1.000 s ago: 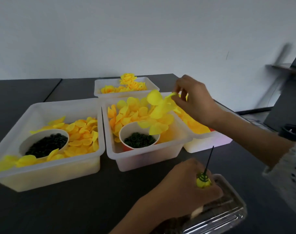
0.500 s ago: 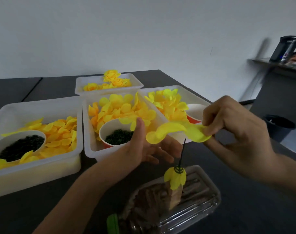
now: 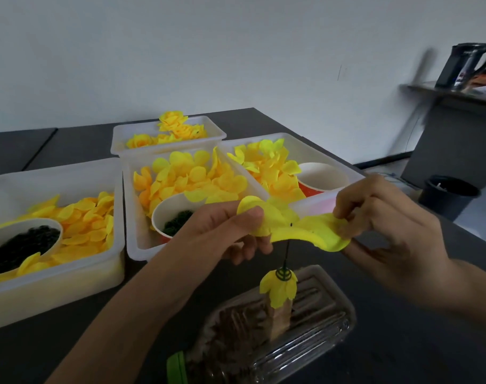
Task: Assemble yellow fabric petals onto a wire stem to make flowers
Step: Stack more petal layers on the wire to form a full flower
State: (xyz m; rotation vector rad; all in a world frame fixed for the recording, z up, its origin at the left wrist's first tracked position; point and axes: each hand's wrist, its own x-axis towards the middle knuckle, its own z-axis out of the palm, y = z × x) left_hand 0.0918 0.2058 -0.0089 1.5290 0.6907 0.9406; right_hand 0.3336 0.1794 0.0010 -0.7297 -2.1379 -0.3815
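Note:
A yellow fabric petal piece (image 3: 294, 230) is stretched flat between both hands, with the tip of the black wire stem (image 3: 286, 253) poking up through its middle. My left hand (image 3: 225, 234) pinches its left lobe between thumb and fingers. My right hand (image 3: 383, 220) pinches its right lobe. The stem stands upright from a small block in a clear plastic container (image 3: 278, 342). A folded yellow petal cluster (image 3: 278, 286) with a green ring sits low on the stem.
Several white bins (image 3: 117, 245) on the dark table hold loose yellow petals. Paper cups (image 3: 167, 214) of dark green pieces stand in two bins. A far bin (image 3: 208, 131) holds finished flowers. A black pot (image 3: 449, 195) stands at the right.
My right hand brought a petal piece from the bins to above the stem. My left hand let go of the stem base, rose and took the piece's left side. The wire tip now pokes through it.

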